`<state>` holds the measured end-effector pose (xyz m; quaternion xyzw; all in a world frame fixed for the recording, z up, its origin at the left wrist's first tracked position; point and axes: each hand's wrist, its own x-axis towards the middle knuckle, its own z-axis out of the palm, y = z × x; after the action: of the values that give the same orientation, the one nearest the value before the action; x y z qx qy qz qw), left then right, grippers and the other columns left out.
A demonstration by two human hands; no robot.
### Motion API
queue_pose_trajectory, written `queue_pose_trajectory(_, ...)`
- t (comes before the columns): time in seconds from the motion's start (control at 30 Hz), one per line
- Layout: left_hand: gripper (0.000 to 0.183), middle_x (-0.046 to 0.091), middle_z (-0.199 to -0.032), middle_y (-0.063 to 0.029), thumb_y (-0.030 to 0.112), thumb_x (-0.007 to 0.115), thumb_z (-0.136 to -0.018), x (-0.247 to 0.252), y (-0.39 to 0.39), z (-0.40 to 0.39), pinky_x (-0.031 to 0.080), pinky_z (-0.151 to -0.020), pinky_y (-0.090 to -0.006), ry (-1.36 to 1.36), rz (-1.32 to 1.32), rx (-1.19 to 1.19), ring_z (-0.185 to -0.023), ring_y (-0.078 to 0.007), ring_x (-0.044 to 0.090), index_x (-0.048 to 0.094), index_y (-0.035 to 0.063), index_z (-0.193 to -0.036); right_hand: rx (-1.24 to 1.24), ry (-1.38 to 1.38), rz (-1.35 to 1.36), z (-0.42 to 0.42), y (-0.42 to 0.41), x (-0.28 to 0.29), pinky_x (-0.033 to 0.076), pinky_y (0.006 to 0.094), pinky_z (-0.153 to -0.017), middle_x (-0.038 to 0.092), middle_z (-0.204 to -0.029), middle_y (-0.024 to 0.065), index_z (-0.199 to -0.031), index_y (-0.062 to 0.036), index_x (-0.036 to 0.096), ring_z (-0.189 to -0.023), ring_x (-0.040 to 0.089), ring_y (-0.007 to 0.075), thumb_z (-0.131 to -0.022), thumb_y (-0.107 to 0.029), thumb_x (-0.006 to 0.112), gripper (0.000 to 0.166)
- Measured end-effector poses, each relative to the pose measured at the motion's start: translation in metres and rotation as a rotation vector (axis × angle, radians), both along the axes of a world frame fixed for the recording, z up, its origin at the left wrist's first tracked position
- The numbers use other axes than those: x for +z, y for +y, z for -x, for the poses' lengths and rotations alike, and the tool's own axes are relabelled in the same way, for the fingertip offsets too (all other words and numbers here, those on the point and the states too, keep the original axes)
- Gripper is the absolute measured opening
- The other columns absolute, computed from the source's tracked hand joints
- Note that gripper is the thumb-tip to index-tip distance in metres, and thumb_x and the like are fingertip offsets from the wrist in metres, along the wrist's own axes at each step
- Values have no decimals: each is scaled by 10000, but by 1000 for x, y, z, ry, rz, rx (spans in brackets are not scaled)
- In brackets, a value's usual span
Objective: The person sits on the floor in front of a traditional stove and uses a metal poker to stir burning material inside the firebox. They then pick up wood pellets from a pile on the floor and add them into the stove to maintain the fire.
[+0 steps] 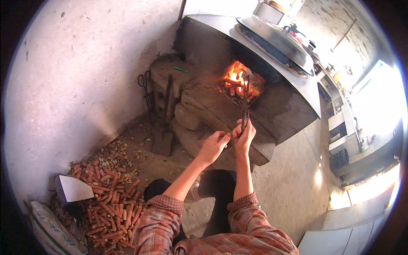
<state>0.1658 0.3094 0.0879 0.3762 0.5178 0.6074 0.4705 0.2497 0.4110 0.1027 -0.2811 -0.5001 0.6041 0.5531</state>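
Observation:
Metal fire tongs (245, 106) are held by their handle end in my right hand (244, 134), with the far ends reaching into the mouth of a stove. Flames and glowing pieces (235, 78) fill that opening, and a greyish piece lies near the tong tips; whether the tongs grip it is unclear. My left hand (216, 144) is just left of the right one, thumb and fingers curled loosely, with nothing clearly visible in it. The dark stove front (204, 47) surrounds the fire.
Corn cobs (116, 210) are heaped at lower left beside a sack (52, 228). A shovel (162, 143) and another pair of tongs (147, 92) lean near the stone ledge (207, 102). A large metal lid (274, 40) covers the stove top. Low cabinets (346, 124) line the right.

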Motion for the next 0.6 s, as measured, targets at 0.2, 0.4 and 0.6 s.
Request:
queue_pose_trajectory(0.2, 473, 591, -1037, -104, 365, 456, -931, 1, -1, 2, 453, -772, -297, 46, 17, -2, -881, -163, 587, 505, -47, -1158, 23, 31, -14, 17, 32, -7, 228, 224, -346, 337, -495, -31, -764, -1, 512, -376, 325, 70, -958, -323, 420, 387)
queue_pose_trajectory(0.4, 480, 590, -1040, -116, 357, 459, -933, 0, -2, 5, 434, -816, -296, 55, -25, 35, -927, -161, 559, 516, -71, -1142, -15, 4, 65, 24, 30, -25, 278, 224, -363, 366, -498, -21, -770, 9, 516, -387, 358, 92, -936, -357, 435, 410)
queue_pose_trajectory(0.6, 454, 589, -1038, -118, 332, 450, -936, 1, -3, 4, 416, -844, -294, 62, -39, 39, -960, -172, 540, 526, -74, -1124, -29, -26, 61, 21, 20, -25, 301, 234, -388, 356, -517, -16, -771, 30, 513, -411, 336, 85, -945, -344, 422, 423)
